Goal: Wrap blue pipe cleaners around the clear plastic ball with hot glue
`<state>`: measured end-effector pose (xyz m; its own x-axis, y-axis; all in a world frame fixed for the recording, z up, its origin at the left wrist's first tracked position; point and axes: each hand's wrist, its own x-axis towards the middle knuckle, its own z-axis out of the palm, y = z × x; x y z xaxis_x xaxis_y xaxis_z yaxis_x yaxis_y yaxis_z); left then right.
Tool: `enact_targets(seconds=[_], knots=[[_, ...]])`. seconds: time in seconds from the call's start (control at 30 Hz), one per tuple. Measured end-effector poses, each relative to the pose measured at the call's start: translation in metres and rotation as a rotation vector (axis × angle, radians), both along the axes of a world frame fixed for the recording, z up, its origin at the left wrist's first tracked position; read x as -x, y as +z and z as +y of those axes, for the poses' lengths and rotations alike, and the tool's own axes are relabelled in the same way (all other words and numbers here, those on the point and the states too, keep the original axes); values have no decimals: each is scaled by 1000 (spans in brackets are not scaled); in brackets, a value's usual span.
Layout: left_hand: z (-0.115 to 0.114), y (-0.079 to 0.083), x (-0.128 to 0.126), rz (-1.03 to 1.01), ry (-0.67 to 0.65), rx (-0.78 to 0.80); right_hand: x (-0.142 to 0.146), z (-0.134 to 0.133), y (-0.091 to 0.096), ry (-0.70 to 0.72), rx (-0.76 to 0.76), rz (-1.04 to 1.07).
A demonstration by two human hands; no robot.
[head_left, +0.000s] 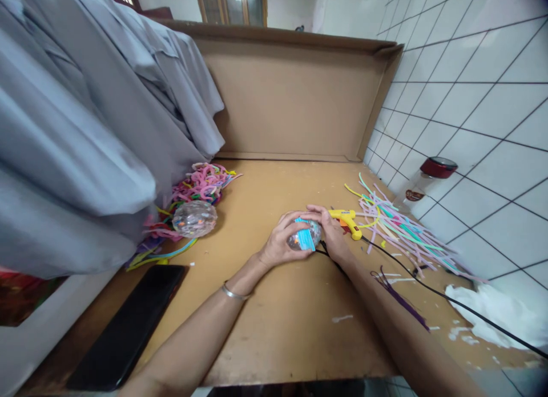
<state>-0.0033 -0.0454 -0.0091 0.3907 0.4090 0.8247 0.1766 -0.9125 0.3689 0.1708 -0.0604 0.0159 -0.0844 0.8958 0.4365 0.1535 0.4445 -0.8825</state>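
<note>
A small clear round container (317,231) with coloured bits inside sits between both hands, low over the table. A bright blue strip (305,239) runs down its near side. My left hand (285,237) is closed around it from the left, thumb below and fingers over the top. My right hand (331,233) presses on its right side, with fingers reaching across the top toward the left fingers. Part of the container is hidden by the hands. Just right of my right hand lies a yellow hot glue gun (349,222), its black cord (411,276) trailing to the right.
Pipe cleaners (405,229) are spread at right, near a red-lidded jar (422,183). More pipe cleaners (208,183) heap at left behind another clear round container (195,218). A black phone (128,328), purple strands (402,300) and white tissue (492,311) lie nearer. Cardboard (291,94) stands behind.
</note>
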Motion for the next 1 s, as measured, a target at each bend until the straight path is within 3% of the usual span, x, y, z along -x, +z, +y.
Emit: enact_targets(seconds=[0.27, 0.57, 0.8, 1.0], knots=[[-1, -1, 0, -25, -7, 85, 2, 5, -7, 42, 63, 137], [0, -4, 0, -53, 2, 183, 1, 3, -1, 29, 12, 34], [2, -5, 1, -100, 69, 191, -1, 1, -4, -54, -145, -55], [3, -5, 1, -119, 103, 234, 7, -11, 4, -117, -469, -319]])
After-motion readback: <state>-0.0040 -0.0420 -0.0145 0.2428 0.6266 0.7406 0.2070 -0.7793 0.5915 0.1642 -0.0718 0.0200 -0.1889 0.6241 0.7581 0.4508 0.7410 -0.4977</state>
